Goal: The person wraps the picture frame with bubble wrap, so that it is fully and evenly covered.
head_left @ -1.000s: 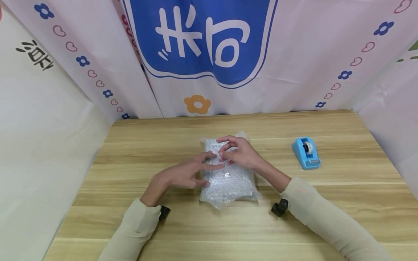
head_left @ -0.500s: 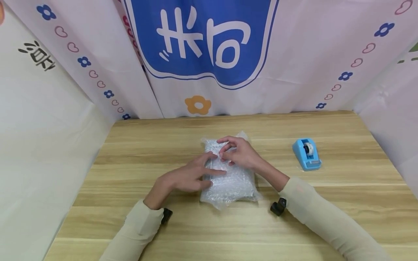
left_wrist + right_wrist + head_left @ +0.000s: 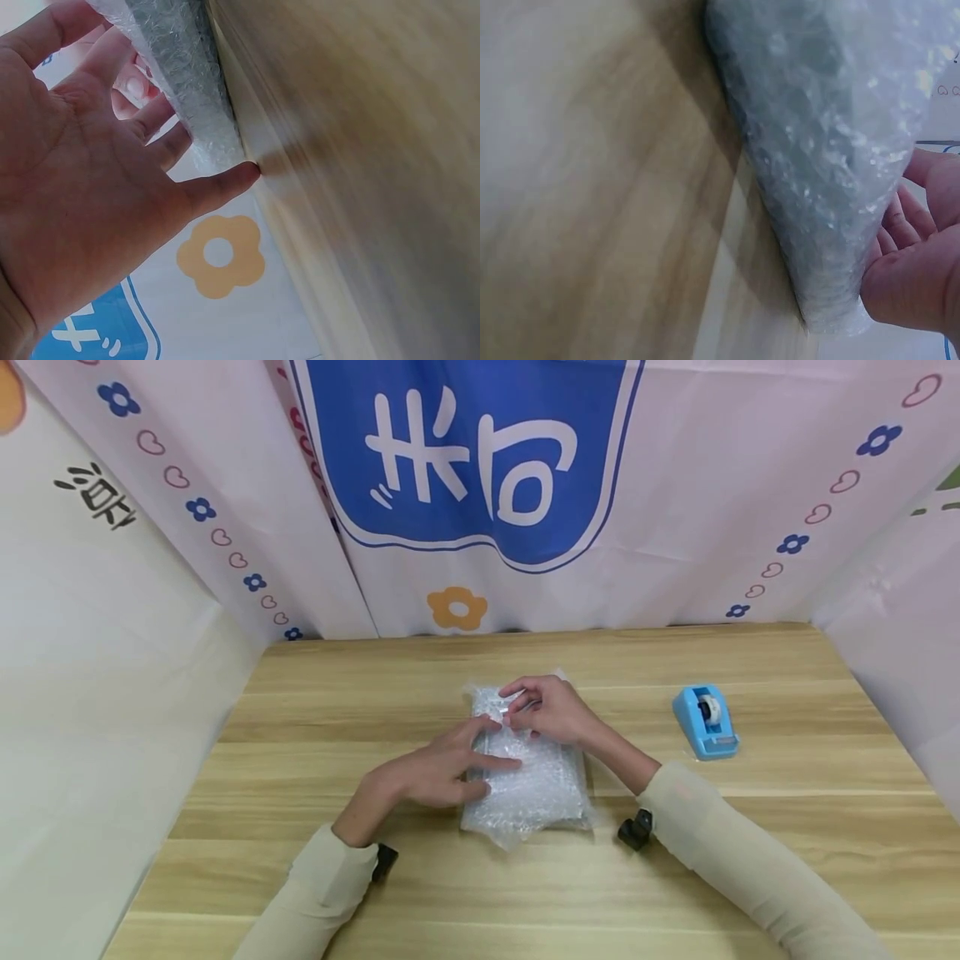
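A flat package in clear bubble wrap (image 3: 536, 785) lies on the wooden table, its plastic edges sticking out at the corners. My left hand (image 3: 438, 772) reaches over its left side with fingers spread and rather straight, some fingertips resting on the wrap. The left wrist view shows the left palm (image 3: 82, 165) beside the package's edge. My right hand (image 3: 551, 710) bends over the upper part of the package, fingers curved and thumb close to them. A small bright spot shows by its fingertips; whether they pinch something is unclear. The right wrist view hides those fingertips behind the wrap.
A blue tape dispenser (image 3: 705, 722) with a roll of tape stands on the table (image 3: 315, 710) to the right of the package. A printed cloth (image 3: 637, 585) hangs behind the table's far edge, and pale cloth walls flank both sides.
The head view has tilted up slightly. My left fingers have slid a little over the wrap. The right hand stays at nearly the same spot, and the package lies where it was.
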`<action>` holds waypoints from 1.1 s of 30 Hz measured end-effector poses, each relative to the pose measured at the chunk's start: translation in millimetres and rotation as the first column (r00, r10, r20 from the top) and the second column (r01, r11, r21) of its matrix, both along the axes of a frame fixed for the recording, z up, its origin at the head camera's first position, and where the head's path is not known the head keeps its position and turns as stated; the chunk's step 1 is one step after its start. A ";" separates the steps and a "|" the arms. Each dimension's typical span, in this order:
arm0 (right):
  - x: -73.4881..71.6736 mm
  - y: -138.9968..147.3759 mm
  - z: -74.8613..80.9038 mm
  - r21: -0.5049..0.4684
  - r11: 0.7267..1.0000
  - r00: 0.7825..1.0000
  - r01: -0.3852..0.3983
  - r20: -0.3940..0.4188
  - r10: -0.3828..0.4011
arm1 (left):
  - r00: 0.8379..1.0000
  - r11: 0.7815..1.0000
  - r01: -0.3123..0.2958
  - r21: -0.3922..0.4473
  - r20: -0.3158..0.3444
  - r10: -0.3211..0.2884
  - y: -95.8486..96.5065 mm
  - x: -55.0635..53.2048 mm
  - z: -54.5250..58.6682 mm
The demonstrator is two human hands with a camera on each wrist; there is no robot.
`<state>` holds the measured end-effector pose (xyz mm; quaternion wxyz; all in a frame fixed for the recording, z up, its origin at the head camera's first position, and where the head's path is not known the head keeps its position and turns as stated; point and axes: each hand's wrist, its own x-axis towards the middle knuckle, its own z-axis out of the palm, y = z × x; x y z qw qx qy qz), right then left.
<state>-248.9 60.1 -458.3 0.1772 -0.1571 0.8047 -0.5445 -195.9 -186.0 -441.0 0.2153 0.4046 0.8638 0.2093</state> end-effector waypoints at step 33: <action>-33.8 -4.9 12.8 0.179 0.980 0.993 -0.091 -0.064 0.103 | 1.000 1.000 0.006 0.013 -0.008 -0.006 -1.3 -0.9 -3.8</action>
